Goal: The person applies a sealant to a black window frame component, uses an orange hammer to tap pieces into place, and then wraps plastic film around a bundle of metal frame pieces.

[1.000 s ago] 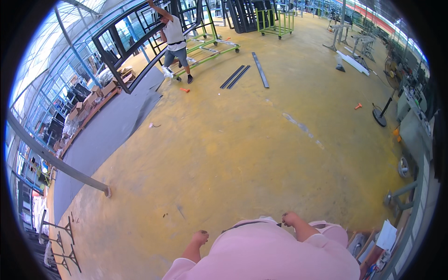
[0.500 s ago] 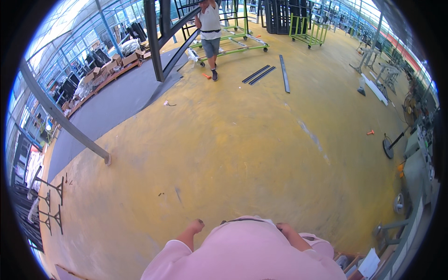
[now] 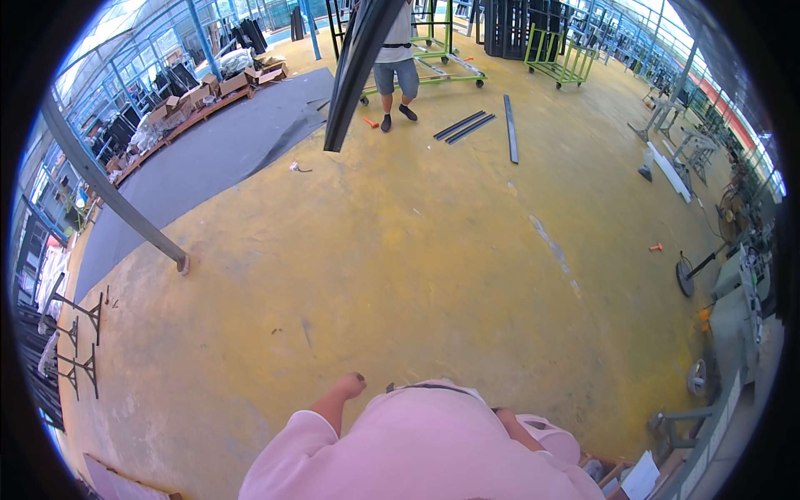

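My left hand (image 3: 354, 384) hangs over the yellow floor in front of my left side, with its fingers curled in. A dark patch shows at its edge; whether it is a held thing is too small to make out. My right hand (image 3: 498, 411) is mostly hidden by my pink shirt (image 3: 417, 450), and its fingers do not show. Neither hand visibly touches anything around it. Ahead, a person (image 3: 395, 79) stands behind a long dark frame (image 3: 354, 79) that hides their upper body.
A slanting post (image 3: 125, 196) stands left, near a grey mat (image 3: 192, 142). Dark strips (image 3: 464, 127) and a longer bar (image 3: 510, 129) lie ahead. Beyond are green carts (image 3: 558, 60). Metal stands (image 3: 79, 325) are at left, a round-based stand (image 3: 685, 277) and machinery (image 3: 733, 317) at right.
The person ahead has stepped right, and the dark frame has swung with them, now showing edge-on. My left arm has lifted slightly outward. The view has shifted a little.
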The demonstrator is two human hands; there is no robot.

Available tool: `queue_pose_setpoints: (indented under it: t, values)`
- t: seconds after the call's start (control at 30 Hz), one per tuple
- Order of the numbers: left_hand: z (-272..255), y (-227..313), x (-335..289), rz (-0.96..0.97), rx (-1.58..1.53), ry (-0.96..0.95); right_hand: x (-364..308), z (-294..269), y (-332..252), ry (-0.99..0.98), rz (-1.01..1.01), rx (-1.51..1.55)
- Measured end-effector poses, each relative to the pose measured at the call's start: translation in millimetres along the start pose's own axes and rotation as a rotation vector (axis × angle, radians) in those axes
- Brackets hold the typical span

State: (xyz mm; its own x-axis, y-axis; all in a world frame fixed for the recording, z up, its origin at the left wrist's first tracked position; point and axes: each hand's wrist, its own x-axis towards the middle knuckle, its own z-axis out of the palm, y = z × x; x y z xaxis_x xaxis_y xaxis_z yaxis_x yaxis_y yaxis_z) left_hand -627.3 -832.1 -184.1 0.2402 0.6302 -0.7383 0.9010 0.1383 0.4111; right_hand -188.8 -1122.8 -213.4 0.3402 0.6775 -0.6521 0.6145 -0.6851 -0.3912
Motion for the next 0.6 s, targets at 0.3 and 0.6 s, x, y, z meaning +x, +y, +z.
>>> queue_pose_setpoints:
  t: [0.3, 0.6]
  values:
    - [1, -29, 17, -0.032, -0.019, 0.006, 11, -19, -30, -0.077, 0.173, 0.350]
    - [4, -11, 8, -0.045, 0.001, -0.041, 19, -7, -2, -0.088, 0.055, 0.279]
